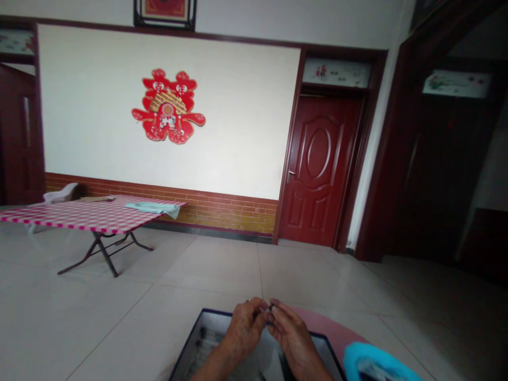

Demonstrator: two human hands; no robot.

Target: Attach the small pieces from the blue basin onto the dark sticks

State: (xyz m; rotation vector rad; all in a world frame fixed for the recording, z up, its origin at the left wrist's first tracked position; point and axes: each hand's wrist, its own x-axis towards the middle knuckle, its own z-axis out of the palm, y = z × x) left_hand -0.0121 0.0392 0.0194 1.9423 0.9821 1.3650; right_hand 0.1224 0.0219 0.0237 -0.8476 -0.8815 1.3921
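My left hand point(245, 324) and my right hand point(291, 334) meet above a shallow box point(202, 313) with a dark blue rim and a pale inside. The fingertips of both hands are pinched close together around something small, with a bit of dark and a bit of pale showing between them. Its kind is too small to make out. Inside the box, several clear, slender pieces point(207, 343) lie blurred at the left. Dark thin items point(282, 364) show under my right wrist.
A bright blue container point(359, 353) with dark contents stands to the right of the box, on a pinkish round surface point(329, 324). Farther off at left is a folding table point(59, 216) with a checked cover, a pale cloth point(154, 207) on it, and a white chair point(61, 193) behind.
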